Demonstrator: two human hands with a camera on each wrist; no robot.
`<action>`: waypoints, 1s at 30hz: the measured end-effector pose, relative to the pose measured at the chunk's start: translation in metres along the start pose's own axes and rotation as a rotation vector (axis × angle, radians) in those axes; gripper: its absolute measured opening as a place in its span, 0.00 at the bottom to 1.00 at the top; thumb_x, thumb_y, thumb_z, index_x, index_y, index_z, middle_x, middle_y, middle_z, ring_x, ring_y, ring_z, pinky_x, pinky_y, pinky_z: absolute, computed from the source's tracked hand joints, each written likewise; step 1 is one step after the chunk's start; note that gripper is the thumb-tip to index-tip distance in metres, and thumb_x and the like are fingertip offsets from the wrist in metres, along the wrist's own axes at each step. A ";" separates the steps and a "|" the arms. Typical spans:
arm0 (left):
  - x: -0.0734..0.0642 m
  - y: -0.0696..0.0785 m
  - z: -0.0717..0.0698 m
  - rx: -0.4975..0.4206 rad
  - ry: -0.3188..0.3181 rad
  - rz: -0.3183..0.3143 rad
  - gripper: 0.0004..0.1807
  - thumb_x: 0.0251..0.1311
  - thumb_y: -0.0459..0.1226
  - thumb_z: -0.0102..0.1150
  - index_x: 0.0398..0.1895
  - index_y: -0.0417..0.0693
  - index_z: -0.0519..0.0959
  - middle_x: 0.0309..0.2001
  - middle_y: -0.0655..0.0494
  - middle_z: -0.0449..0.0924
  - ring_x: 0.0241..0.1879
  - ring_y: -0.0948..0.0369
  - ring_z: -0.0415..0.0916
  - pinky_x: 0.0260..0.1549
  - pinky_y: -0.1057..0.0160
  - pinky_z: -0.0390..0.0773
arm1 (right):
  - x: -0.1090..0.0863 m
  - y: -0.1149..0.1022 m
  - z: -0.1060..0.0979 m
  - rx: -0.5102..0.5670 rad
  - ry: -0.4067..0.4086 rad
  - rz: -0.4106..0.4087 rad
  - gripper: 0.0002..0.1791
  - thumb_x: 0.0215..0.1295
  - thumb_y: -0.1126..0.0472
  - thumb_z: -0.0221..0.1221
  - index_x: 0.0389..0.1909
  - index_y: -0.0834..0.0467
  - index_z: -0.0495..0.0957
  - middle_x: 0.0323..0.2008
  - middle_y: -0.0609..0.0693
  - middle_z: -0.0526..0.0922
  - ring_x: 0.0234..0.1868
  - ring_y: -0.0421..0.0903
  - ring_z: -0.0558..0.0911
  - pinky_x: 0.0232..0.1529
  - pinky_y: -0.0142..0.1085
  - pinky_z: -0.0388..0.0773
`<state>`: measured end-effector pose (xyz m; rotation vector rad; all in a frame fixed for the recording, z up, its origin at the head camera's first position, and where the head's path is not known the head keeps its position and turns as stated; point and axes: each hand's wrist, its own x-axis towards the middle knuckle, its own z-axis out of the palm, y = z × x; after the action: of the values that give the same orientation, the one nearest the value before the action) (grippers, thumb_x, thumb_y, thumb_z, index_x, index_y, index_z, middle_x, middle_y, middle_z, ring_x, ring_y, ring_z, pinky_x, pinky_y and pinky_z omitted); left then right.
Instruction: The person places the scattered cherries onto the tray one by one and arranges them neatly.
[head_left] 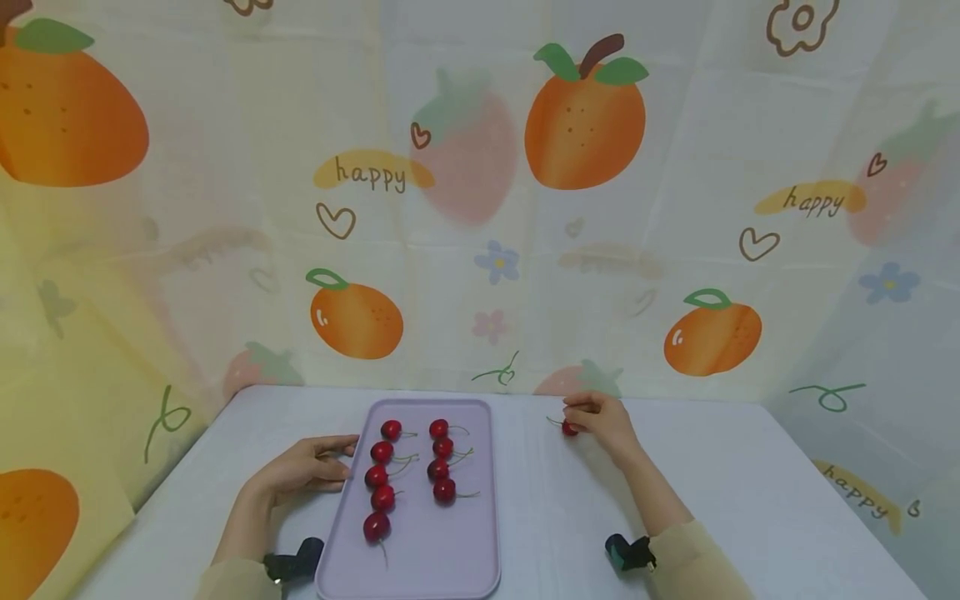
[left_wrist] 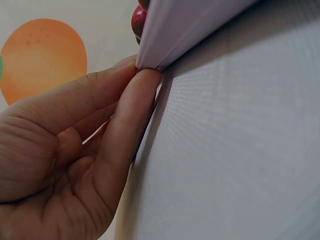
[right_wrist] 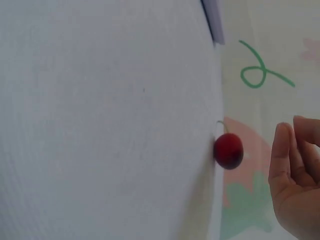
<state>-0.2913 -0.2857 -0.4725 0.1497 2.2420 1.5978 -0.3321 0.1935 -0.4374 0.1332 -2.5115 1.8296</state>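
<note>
Thumb and fingers of my left hand (head_left: 300,467) pinch the left rim of a pale purple tray (head_left: 442,554); in the left wrist view the thumb and forefinger meet right at the tray's edge (left_wrist: 187,27). Two rows of red cherries with stems lie on the tray, a left row (head_left: 382,498) and a right row (head_left: 444,490). Beyond the tray's right side, one single cherry (head_left: 569,428) sits on the white table. My right hand (head_left: 607,425) hovers over it, fingers loosely bent and holding nothing. The right wrist view shows a gap between that cherry (right_wrist: 229,151) and the fingertips.
The white table (head_left: 720,483) reaches back to a hanging cloth (head_left: 570,283) printed with oranges, strawberries and the word "happy". Black wrist devices sit at both cuffs, the left one (head_left: 296,562) close to the tray and the right one (head_left: 630,552) over the table.
</note>
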 end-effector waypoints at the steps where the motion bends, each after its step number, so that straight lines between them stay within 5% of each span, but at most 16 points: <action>1: 0.000 0.000 0.000 0.004 0.006 -0.005 0.40 0.59 0.35 0.65 0.73 0.33 0.59 0.62 0.33 0.70 0.43 0.62 0.81 0.44 0.63 0.87 | 0.001 0.001 -0.002 -0.006 0.010 0.005 0.18 0.65 0.67 0.61 0.53 0.71 0.77 0.48 0.65 0.83 0.38 0.39 0.85 0.44 0.29 0.86; 12: -0.002 0.002 0.002 0.013 0.018 -0.013 0.40 0.59 0.34 0.65 0.73 0.34 0.60 0.62 0.33 0.70 0.42 0.62 0.82 0.43 0.63 0.87 | 0.002 0.012 -0.006 -0.159 0.124 0.080 0.19 0.60 0.64 0.65 0.51 0.67 0.80 0.50 0.63 0.84 0.45 0.44 0.82 0.41 0.25 0.78; 19: -0.002 0.004 0.002 0.005 0.002 -0.001 0.40 0.59 0.34 0.65 0.73 0.32 0.59 0.61 0.34 0.70 0.41 0.62 0.81 0.43 0.64 0.87 | 0.006 0.025 -0.002 -0.205 0.055 0.151 0.27 0.55 0.61 0.70 0.55 0.68 0.77 0.55 0.66 0.81 0.48 0.53 0.83 0.37 0.31 0.82; 30: 0.001 0.000 0.001 0.012 -0.001 0.003 0.41 0.59 0.35 0.66 0.73 0.33 0.59 0.61 0.34 0.70 0.42 0.62 0.81 0.44 0.63 0.87 | 0.008 0.028 0.006 -0.284 0.033 0.098 0.27 0.53 0.65 0.70 0.54 0.69 0.77 0.52 0.66 0.82 0.51 0.57 0.81 0.31 0.28 0.77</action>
<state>-0.2915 -0.2850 -0.4731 0.1569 2.2522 1.5861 -0.3420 0.1962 -0.4650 -0.0289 -2.7641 1.4667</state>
